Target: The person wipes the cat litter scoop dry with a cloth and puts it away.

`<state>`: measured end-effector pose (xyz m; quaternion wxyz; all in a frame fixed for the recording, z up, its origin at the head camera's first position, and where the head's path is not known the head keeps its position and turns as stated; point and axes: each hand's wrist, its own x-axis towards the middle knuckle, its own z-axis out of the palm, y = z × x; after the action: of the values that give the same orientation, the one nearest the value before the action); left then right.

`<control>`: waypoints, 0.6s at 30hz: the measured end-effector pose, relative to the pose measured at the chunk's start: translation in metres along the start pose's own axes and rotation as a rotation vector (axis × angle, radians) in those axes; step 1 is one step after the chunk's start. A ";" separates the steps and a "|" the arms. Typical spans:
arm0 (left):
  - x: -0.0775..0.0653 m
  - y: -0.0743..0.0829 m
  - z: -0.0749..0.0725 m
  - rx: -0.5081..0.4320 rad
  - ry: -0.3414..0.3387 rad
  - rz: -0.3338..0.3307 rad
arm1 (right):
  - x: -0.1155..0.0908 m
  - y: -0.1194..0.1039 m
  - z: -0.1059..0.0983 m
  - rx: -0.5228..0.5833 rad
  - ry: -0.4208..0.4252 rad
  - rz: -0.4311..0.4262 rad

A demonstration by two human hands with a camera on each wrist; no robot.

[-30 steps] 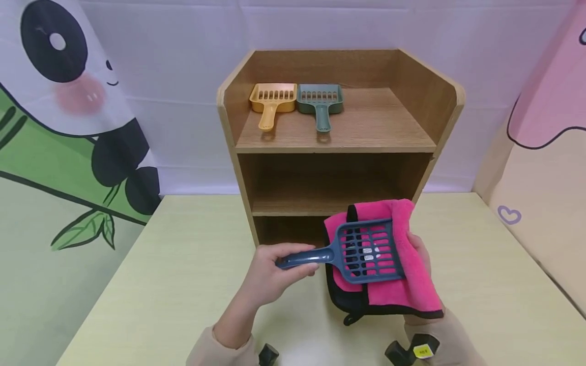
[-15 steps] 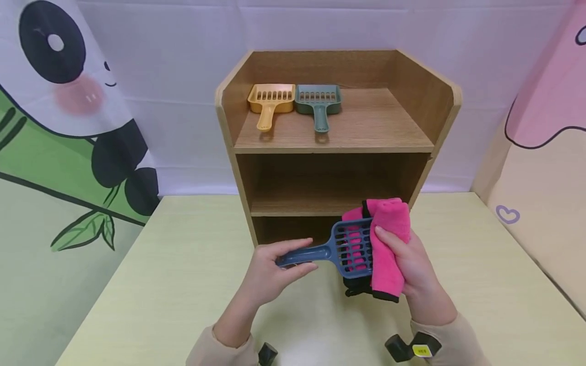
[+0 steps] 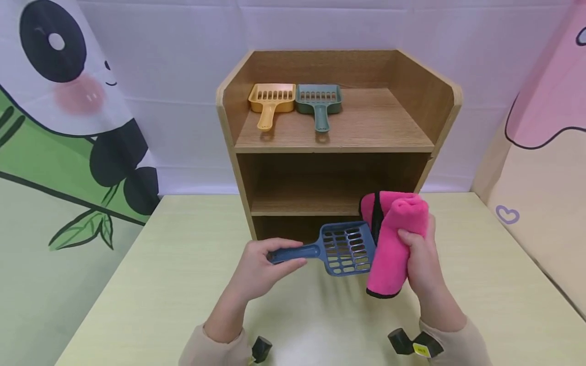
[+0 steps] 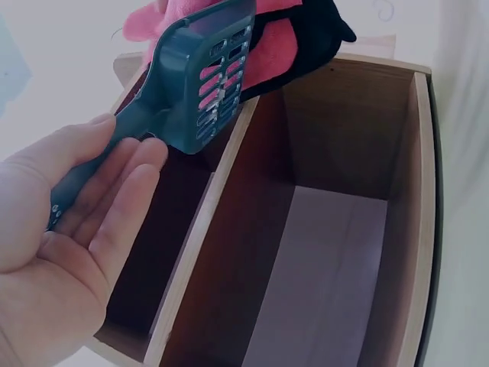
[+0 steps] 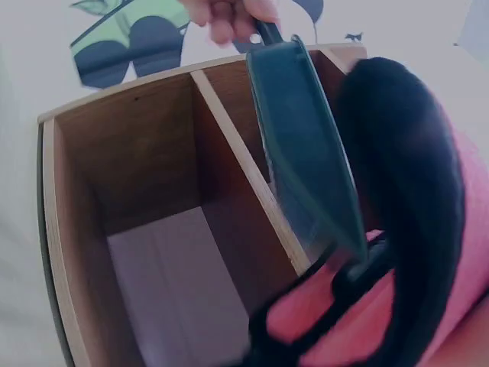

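A blue slotted litter scoop [image 3: 348,248] is held level above the table, its handle pinched between the thumb and fingers of my left hand [image 3: 256,272]. My right hand [image 3: 422,259] grips a bunched pink cloth [image 3: 397,244] with black edging, close against the scoop's far rim. In the left wrist view the scoop [image 4: 202,76] overlaps part of the cloth [image 4: 271,57]. The right wrist view shows the scoop [image 5: 302,138] edge-on, beside the cloth's black trim [image 5: 405,191]; whether they touch there I cannot tell.
Behind the hands stands a wooden shelf unit [image 3: 334,149] on the pale table [image 3: 201,223]. On its top shelf a yellow scoop [image 3: 273,99] and a green scoop [image 3: 319,99] lie side by side, handles forward. A lilac curtain [image 3: 183,76] hangs behind.
The cloth, earlier spread behind the scoop, was folded over its rim and has now come off to the right, bunched. My left hand and the scoop have shifted slightly left.
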<state>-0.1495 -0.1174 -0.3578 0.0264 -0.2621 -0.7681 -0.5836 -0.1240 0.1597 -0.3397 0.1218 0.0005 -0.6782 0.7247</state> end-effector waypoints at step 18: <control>0.003 -0.006 0.007 -0.043 -0.017 0.010 | -0.010 0.024 0.023 -0.999 -0.340 -0.662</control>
<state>-0.1533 -0.1107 -0.3643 0.0172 -0.2714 -0.7543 -0.5976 -0.1220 0.1340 -0.3633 0.2157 0.2690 -0.9092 0.2336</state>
